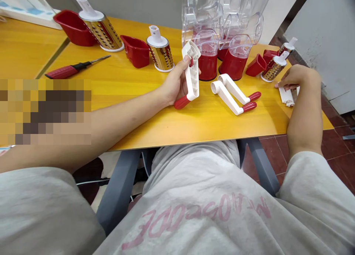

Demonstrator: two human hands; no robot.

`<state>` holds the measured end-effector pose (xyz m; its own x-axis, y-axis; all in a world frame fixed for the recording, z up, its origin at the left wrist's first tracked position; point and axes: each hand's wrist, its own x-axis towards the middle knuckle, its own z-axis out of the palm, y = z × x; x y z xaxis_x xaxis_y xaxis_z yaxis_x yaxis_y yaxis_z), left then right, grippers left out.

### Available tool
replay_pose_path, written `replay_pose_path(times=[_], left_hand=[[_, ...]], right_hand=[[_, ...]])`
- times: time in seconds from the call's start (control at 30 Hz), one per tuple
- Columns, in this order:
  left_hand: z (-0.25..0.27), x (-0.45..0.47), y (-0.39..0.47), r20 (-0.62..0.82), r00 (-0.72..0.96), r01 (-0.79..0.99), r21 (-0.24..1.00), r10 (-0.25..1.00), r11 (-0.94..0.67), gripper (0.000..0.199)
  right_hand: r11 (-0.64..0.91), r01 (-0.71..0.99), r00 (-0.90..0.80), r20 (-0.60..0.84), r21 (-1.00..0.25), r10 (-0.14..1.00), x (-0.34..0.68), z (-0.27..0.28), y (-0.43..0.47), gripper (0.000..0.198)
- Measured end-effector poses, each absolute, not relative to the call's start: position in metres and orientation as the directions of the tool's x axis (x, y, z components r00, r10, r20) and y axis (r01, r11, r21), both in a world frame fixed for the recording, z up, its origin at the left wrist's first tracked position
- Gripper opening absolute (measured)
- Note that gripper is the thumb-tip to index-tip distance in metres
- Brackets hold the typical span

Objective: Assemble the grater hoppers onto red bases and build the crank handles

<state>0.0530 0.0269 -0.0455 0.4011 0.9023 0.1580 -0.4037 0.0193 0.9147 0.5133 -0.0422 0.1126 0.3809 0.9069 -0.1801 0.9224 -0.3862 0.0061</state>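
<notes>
My left hand (177,79) is closed around a white crank handle (192,75) with a red knob at its lower end, raised over the table. A small red bit shows near my thumb on the crank's hollow side. Two more crank handles (227,97) with red knobs lie side by side on the table to its right. At the table's right end, my right hand (294,77) has its fingers curled down onto a white plastic part (286,96). My wrist and forearm hide some of what lies beside that part.
Clear housings on red bases (208,64) are grouped at the back. Gold grater drums (161,51) and red hoppers (135,51) stand at left and right. A screwdriver (74,69) lies at the left. The table's front edge (194,142) runs by my lap.
</notes>
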Motion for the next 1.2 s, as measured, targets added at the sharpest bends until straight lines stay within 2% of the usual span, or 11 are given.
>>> replay_pose_path(times=[0.13,0.3,0.37,0.43,0.53,0.7,0.73,0.87,0.97,1.03,1.2], left_hand=[[-0.043,0.052,0.024,0.176,0.413,-0.376,0.927,0.894,-0.008,0.078],[-0.037,0.049,0.014,0.193,0.414,-0.307,0.950,0.890,-0.063,0.077],[-0.035,0.048,0.012,0.185,0.421,-0.287,0.956,0.888,-0.063,0.077],[-0.033,0.047,0.011,0.166,0.434,-0.277,0.960,0.885,-0.044,0.076],[-0.031,0.046,0.009,0.160,0.437,-0.274,0.961,0.885,-0.038,0.079],[-0.033,0.052,0.007,0.227,0.403,-0.319,0.943,0.886,-0.096,0.079],[-0.035,0.054,0.007,0.234,0.405,-0.334,0.938,0.884,-0.095,0.078],[-0.039,0.059,0.007,0.253,0.377,-0.404,0.911,0.891,-0.088,0.083],[-0.037,0.057,0.006,0.244,0.326,-0.463,0.883,0.913,-0.071,0.075],[-0.034,0.054,0.005,0.270,0.286,-0.494,0.864,0.920,-0.100,0.071],[-0.030,0.054,0.002,0.347,0.158,-0.449,0.859,0.924,-0.246,0.059]], right_hand=[[-0.521,0.854,0.496,-0.329,0.013,0.804,0.512,0.113,-0.047,0.049],[-0.442,0.883,0.362,-0.368,-0.160,0.857,0.514,0.121,-0.059,0.040],[-0.409,0.857,0.296,-0.348,-0.314,0.889,0.512,0.128,-0.070,0.031],[-0.304,0.755,0.202,-0.235,-0.581,0.951,0.501,0.135,-0.080,0.030],[0.042,0.481,0.029,0.063,-0.875,0.998,0.459,0.138,-0.085,0.040],[0.235,0.243,-0.115,0.213,-0.941,0.970,0.347,0.112,-0.062,0.025],[0.240,0.090,-0.166,0.223,-0.967,0.961,0.326,0.103,-0.057,0.023],[0.142,-0.166,-0.182,0.172,-0.976,0.968,0.268,0.068,-0.046,0.040],[0.027,-0.317,-0.047,0.044,-0.948,0.998,0.251,0.047,-0.049,0.031],[0.014,-0.356,-0.012,0.019,-0.934,1.000,0.248,0.036,-0.051,0.028],[0.135,-0.268,0.010,0.137,-0.954,0.991,0.253,0.014,-0.049,0.057]])
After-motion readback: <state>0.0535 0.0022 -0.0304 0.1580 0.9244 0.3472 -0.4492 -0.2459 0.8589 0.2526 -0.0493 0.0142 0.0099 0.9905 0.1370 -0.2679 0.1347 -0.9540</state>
